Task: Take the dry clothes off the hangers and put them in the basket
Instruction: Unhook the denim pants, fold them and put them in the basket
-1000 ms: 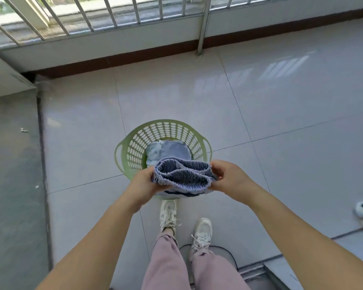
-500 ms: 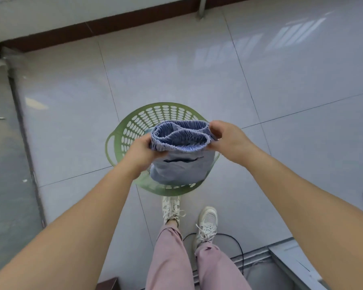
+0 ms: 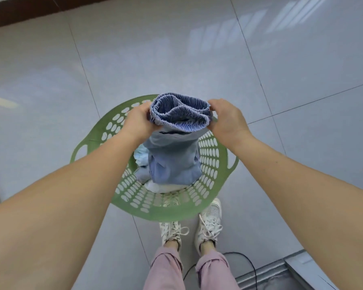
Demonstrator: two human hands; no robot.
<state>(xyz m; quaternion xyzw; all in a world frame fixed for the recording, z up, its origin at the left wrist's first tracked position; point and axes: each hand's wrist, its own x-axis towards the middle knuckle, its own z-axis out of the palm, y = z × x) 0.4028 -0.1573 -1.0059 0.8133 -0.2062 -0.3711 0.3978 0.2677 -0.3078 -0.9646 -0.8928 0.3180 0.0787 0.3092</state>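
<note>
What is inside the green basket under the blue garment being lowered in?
Inside the green basket, a pale blue item and a white one show beside the blue garment, held by left hand and right hand. Anything beneath it is covered.

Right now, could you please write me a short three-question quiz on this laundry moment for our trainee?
1. True or false: the green basket already holds other laundry under the blue garment.
2. Which hands grip the garment's gathered waistband? A) only the left hand B) only the right hand C) both
3. Fill in: the garment's lower end hangs ____ the basket.

Key
1. True: pale clothes lie in the bottom.
2. C: one hand at each side of the waistband.
3. Inside, above the pale clothes.
</note>
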